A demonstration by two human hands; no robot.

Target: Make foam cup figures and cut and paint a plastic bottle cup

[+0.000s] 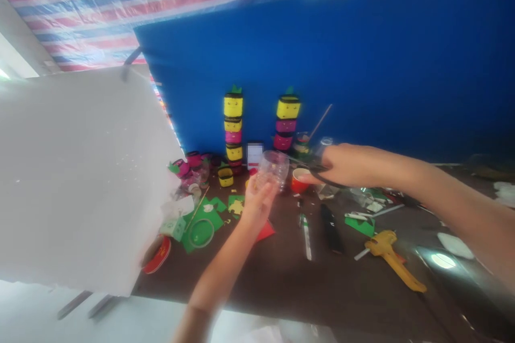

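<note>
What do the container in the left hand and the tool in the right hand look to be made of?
Container: probably thin, glossy clear plastic, since the background shows through it.

Scissors: dark handles, perhaps plastic; blur hides the blades' finish.

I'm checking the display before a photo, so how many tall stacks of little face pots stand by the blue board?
2. The first stack is left of the small lit screen; the second stack is right of it.

Soft blur, pale left-side glare
</note>
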